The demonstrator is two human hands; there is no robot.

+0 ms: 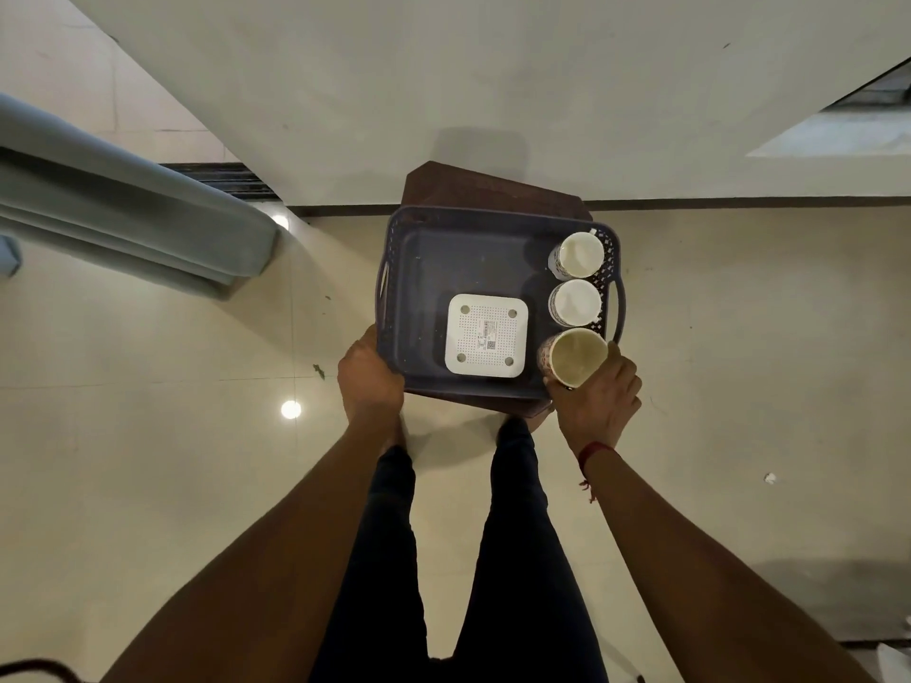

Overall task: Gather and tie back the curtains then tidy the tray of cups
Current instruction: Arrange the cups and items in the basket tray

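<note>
My right hand [594,386] wraps the nearest cup [574,357] at the tray's [394,288] right near corner; my left hand [369,372] clamps the tray's left near rim. Three cups run in a line away from me along the right wall, beside one white square box [486,335].

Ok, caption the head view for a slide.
Left hand steadies the dark blue plastic tray while right hand holds the third white cup in line.
</note>
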